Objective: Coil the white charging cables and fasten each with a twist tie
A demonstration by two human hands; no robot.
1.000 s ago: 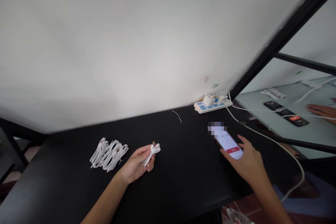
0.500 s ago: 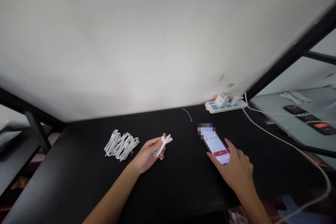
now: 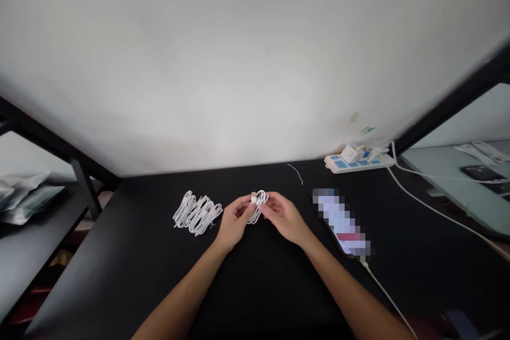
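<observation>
A coiled white USB cable (image 3: 262,199) is held between both hands above the black table, its metal plug pointing up toward the wall. My left hand (image 3: 236,218) grips the coil's left side, thumb near the plug. On the right side, my right hand (image 3: 283,216) pinches the loops with thumb and fingers. Left of my hands lie several more coiled white cables (image 3: 199,213), bunched together on the table. A phone (image 3: 338,223) with its screen lit rests to the right of my right hand, a white charging lead plugged into its near end.
A white power strip (image 3: 354,164) with plugged-in adapters sits against the wall at the back right. A thin white string (image 3: 295,172) lies near the wall. Grey packets (image 3: 30,196) are on a side surface at left; another phone (image 3: 484,174) lies on the right-hand table.
My right hand has let go of the phone and moved left onto the coiled cable. My left hand still holds the cable. The view has shifted a little.
</observation>
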